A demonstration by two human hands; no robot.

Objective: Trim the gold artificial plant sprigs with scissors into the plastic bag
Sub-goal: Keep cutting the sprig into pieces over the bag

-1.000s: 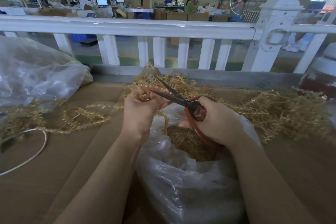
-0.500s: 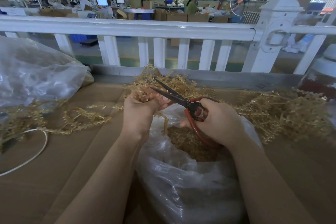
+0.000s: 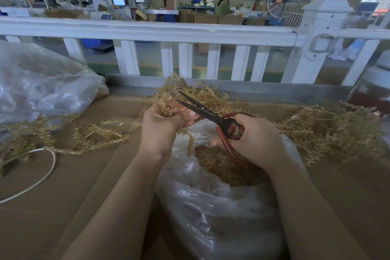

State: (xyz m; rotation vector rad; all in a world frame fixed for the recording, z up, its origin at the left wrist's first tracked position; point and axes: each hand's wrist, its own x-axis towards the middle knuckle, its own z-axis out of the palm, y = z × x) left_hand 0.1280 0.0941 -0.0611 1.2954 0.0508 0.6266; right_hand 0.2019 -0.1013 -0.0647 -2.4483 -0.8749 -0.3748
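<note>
Light, springy and probably snag-prone, the gold sprig (image 3: 168, 107) sits clenched in the left hand (image 3: 162, 129) above the plastic bag (image 3: 211, 207), best held near its stem, while the right hand (image 3: 257, 139) at 3 o'clock grasps parted scissors (image 3: 209, 114).

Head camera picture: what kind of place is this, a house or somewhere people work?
Most likely a factory or workshop. Behind the white railing are cardboard boxes, computer screens and a worker at a bench. Up close, gold sprigs lie heaped on the table beside a plastic bag.
</note>
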